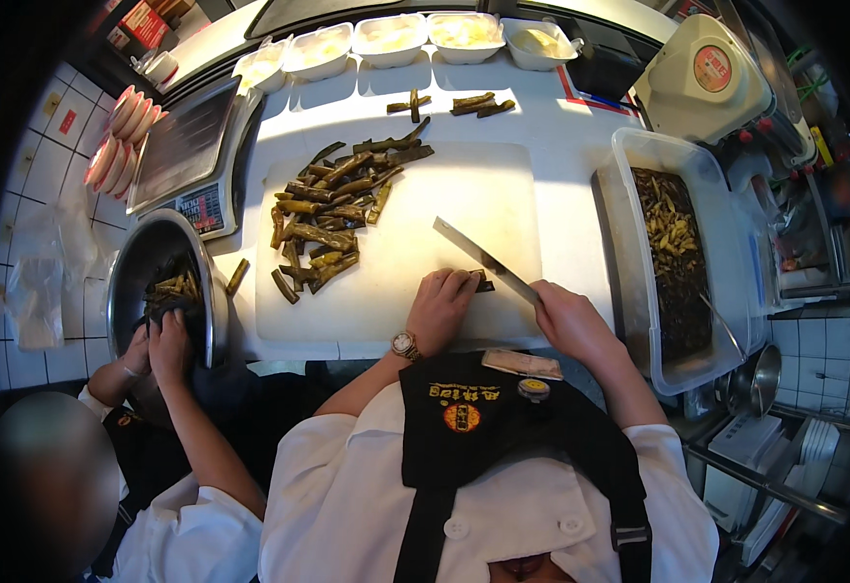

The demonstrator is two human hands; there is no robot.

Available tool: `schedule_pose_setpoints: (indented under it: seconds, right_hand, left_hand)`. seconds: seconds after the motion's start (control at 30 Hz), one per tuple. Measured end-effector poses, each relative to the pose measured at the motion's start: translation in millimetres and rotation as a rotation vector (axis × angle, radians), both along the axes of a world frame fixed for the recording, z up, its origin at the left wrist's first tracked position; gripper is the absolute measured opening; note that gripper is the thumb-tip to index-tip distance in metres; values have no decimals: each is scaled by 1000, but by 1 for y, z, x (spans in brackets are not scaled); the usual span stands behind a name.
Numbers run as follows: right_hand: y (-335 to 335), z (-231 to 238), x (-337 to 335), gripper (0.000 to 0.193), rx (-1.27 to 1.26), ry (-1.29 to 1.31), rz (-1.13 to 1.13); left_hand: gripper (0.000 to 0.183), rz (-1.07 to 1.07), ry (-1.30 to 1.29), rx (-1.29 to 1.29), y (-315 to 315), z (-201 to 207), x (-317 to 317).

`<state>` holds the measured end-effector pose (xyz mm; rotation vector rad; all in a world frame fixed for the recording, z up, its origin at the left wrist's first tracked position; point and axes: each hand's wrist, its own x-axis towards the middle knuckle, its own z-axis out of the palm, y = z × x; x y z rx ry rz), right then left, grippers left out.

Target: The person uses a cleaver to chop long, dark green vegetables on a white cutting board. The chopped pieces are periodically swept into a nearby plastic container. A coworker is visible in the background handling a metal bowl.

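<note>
My right hand (571, 316) is closed round the handle of a kitchen knife (478, 255), its blade slanting up and left over the white cutting board (444, 194). With curled fingers, my left hand (441, 306) presses a dark vegetable piece (484, 282) down on the board, close to the blade. Most of that piece is hidden under the fingers. A heap of cut green-brown vegetable stalks (328, 214) lies on the board's left side. A few more stalk pieces (478, 103) rest on the table beyond the board.
At left, a co-worker's hands (167, 340) work in a steel bowl (213, 291) of dark strips. Behind it stand a scale (182, 146) and stacked dishes (114, 165). White tubs (391, 41) line the back. To the right are a clear bin (639, 364) of dark food and a beige machine (707, 73).
</note>
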<state>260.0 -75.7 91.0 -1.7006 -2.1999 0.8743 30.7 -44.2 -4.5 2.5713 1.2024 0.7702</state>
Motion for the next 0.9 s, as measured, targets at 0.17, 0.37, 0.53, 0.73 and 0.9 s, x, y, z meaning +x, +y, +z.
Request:
schedule_pose_setpoints:
  seconds: [0.17,0.37,0.53,0.73,0.9]
  right_hand:
    - [3,2,-2,15,-29,-88,35]
    - [3,-5,-4,18,-31,-99,11]
    - [1,0,-3,19,0,-47,-2]
    - [2,9,-8,20,66,-123,117]
    - [5,13,-9,19,63,-218,186]
  left_hand:
    - [43,-43,-103,-69,1,-1,-6]
    - [43,30,130,166,-6,4,-4]
    - [46,-16,96,111,-10,-3,-9]
    - [48,-11,117,80,-10,-6,-9]
    - [47,5,144,83,-10,3,-6]
